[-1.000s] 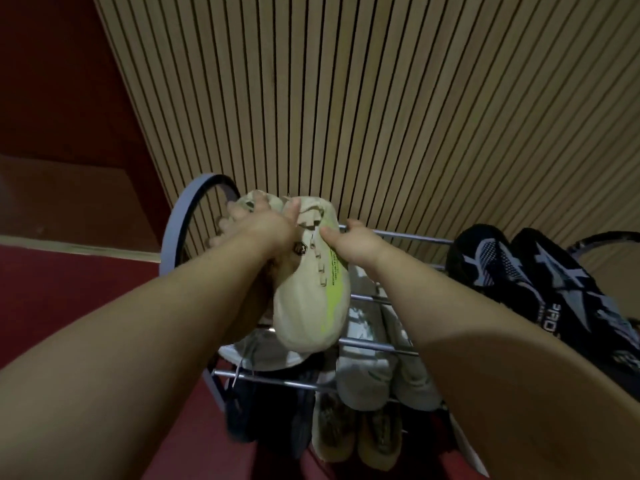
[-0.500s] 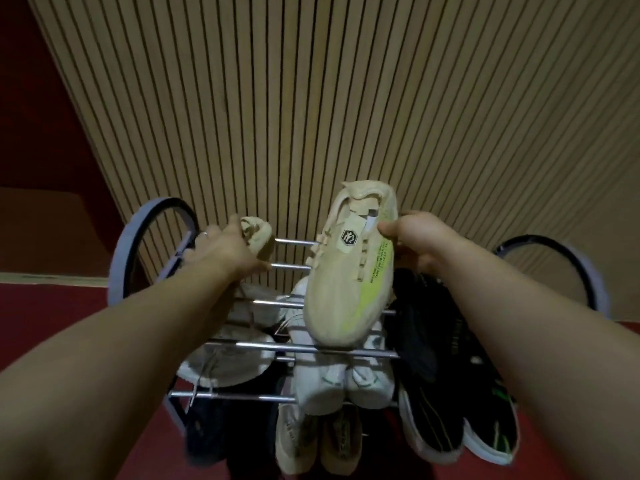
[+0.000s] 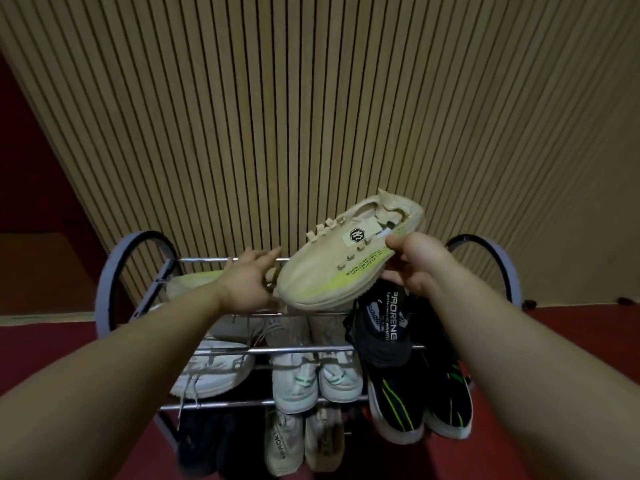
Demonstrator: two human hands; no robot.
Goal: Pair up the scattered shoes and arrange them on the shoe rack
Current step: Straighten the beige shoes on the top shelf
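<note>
A beige sneaker with a lime stripe (image 3: 346,261) hangs tilted above the top tier of the metal shoe rack (image 3: 301,350). My right hand (image 3: 417,265) grips it at the heel side. My left hand (image 3: 251,278) reaches beside the sneaker's toe with straight fingers and holds nothing. Its matching beige sneaker (image 3: 194,284) lies on the top tier at the left, partly hidden by my left wrist. The lower tiers hold white sneakers (image 3: 214,372), a white pair with green marks (image 3: 317,382) and black sneakers with green lines (image 3: 415,403).
A slatted wooden wall (image 3: 311,116) stands right behind the rack. Red floor (image 3: 571,337) lies on both sides. Round grey end frames (image 3: 107,271) close the rack left and right. More pale and dark shoes (image 3: 301,441) sit on the bottom tier.
My right hand has swung the beige sneaker to the right and tipped it sideways. My left hand has let go of the other beige sneaker, which now lies on the top tier.
</note>
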